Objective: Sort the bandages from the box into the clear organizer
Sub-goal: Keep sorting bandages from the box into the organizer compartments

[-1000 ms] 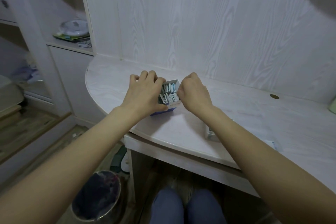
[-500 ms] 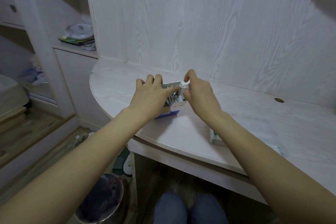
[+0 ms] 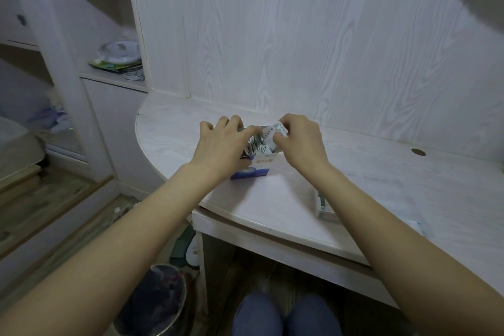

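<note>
A small blue and white bandage box [image 3: 256, 169] stands open on the white desk [image 3: 286, 199], packed with several wrapped bandages [image 3: 255, 146]. My left hand [image 3: 222, 144] grips the box from its left side, fingers lying over the open top. My right hand [image 3: 301, 139] pinches a white bandage strip [image 3: 275, 131] that sticks up out of the box's right end. The clear organizer [image 3: 324, 204] lies near the desk's front edge, mostly hidden under my right forearm.
A wood-grain wall panel rises just behind the box. Shelves at the left hold a plate [image 3: 118, 49] and papers. A round cable hole [image 3: 418, 152] marks the desk at the right. A bin [image 3: 152, 300] stands on the floor below; my knees show under the desk.
My right hand has gone from a fist beside the box to pinching a bandage and lifting it partly out. The left hand has kept hold of the box. The camera has shifted slightly.
</note>
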A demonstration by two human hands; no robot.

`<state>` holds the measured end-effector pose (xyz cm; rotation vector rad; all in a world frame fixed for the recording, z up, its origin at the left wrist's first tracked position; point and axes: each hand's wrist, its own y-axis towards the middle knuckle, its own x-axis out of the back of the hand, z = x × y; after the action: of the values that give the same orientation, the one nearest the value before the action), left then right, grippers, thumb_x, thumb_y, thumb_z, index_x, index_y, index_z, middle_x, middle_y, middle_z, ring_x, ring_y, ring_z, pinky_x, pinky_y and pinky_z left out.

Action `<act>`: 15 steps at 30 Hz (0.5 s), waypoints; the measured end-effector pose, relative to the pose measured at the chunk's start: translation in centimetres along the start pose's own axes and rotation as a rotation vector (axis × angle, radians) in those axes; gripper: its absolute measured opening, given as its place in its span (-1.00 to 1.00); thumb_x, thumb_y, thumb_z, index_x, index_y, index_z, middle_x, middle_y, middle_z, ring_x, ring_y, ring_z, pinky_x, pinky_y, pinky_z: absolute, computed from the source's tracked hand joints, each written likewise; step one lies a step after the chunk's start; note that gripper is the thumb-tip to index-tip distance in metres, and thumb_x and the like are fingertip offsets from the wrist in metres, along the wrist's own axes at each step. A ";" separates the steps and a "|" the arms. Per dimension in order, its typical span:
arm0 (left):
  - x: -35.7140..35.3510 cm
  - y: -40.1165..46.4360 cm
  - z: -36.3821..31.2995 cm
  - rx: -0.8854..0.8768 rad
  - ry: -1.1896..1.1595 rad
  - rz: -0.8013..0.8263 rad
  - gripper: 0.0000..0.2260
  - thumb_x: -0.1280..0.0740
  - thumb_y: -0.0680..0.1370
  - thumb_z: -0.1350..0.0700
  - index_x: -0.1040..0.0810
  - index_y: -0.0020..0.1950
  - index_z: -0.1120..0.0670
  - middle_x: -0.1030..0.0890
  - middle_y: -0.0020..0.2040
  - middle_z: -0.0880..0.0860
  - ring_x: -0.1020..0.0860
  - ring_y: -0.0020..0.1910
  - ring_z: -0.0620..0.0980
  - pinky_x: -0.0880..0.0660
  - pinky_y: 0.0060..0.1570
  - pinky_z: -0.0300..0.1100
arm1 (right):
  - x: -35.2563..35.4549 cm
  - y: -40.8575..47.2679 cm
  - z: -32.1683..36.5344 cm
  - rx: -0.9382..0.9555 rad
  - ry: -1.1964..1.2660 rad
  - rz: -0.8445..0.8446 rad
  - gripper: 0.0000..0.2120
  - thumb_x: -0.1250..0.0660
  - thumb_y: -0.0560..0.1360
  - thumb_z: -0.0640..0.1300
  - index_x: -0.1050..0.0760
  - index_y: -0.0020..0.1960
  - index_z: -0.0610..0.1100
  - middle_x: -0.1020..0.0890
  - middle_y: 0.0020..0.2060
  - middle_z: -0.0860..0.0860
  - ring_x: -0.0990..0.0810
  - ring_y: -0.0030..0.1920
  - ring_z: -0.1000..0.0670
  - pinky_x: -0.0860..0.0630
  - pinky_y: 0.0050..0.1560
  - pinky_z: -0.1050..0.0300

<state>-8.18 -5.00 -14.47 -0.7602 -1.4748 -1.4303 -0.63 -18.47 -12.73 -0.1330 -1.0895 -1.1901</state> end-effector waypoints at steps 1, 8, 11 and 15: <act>0.0 0.3 0.2 0.006 -0.021 0.010 -0.45 -0.33 0.50 -0.11 -0.22 0.44 -0.21 -0.38 0.28 -0.01 -0.36 0.24 0.03 -0.23 0.07 0.00 | 0.4 0.1 0.0 -0.007 0.054 -0.027 -0.86 -0.24 0.45 -0.25 -0.55 -0.05 -0.19 -0.62 -0.14 -0.08 -0.54 -0.09 -0.10 -0.45 -0.14 0.03; 0.0 2.6 1.5 0.035 -0.196 0.191 -0.42 -0.31 0.53 0.00 -0.15 0.50 -0.14 -0.40 0.37 -0.06 -0.32 0.35 -0.01 -0.15 0.28 0.06 | 1.6 0.2 -1.4 -0.199 0.438 -0.163 -0.87 -0.28 0.44 -0.34 -0.56 -0.04 -0.23 -0.62 -0.12 -0.10 -0.61 -0.09 -0.06 -0.62 -0.06 0.03; -0.3 3.5 1.9 0.061 -0.273 0.280 -0.38 -0.32 0.51 0.01 -0.13 0.51 -0.09 -0.39 0.40 -0.05 -0.32 0.38 0.00 -0.12 0.34 0.07 | 2.0 0.1 -2.0 -0.271 0.622 -0.171 -0.85 -0.28 0.45 -0.38 -0.55 -0.07 -0.20 -0.63 -0.13 -0.10 -0.61 -0.16 0.02 -0.61 -0.15 0.23; 0.0 3.8 1.0 0.132 -0.501 0.222 -0.36 -0.30 0.48 0.15 -0.14 0.52 -0.01 -0.25 0.50 0.01 -0.18 0.49 0.01 0.01 0.46 0.11 | 3.1 -0.1 -2.7 -0.291 0.742 -0.190 -0.84 -0.27 0.46 -0.39 -0.56 -0.11 -0.18 -0.63 -0.20 -0.04 -0.62 -0.20 0.04 -0.62 -0.09 0.19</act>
<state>-4.97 -3.54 -12.80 -1.2172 -1.7713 -1.0035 0.81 -22.22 -11.94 0.1845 -0.2802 -1.4030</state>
